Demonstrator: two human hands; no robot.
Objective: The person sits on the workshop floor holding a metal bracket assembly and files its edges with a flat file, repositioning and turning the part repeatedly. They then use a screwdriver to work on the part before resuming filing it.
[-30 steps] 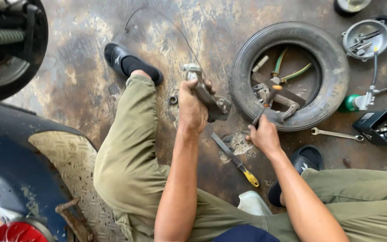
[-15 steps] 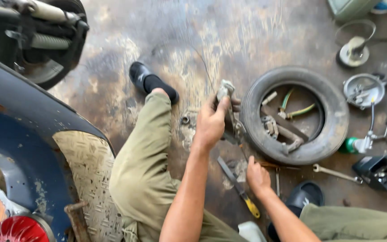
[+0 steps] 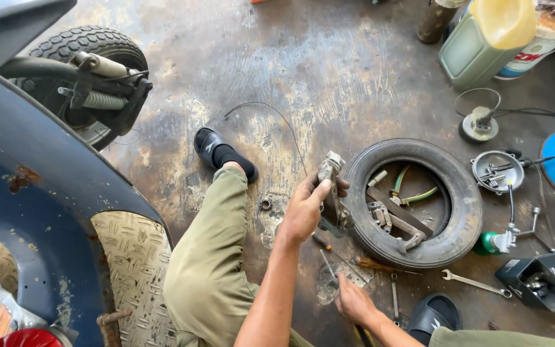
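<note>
- Single view, head-mounted; looks steeply down on the stained concrete floor (image 3: 354,71) from above the seated person
- Wearer's own arms and legs enter from the bottom edge; left hand (image 3: 303,209) near frame centre, right hand (image 3: 353,301) low, close to the lower edge
- Range: near, arm's reach; hands large in frame, floor clutter sharp
- Facing: forward and down; small tyre (image 3: 414,202) right of centre, scooter body (image 3: 40,193) fills the left side, its wheel (image 3: 88,48) upper left
- Top edge cuts the containers (image 3: 483,45) at upper right; no horizon visible
- No second view, so no shared field to record
</note>
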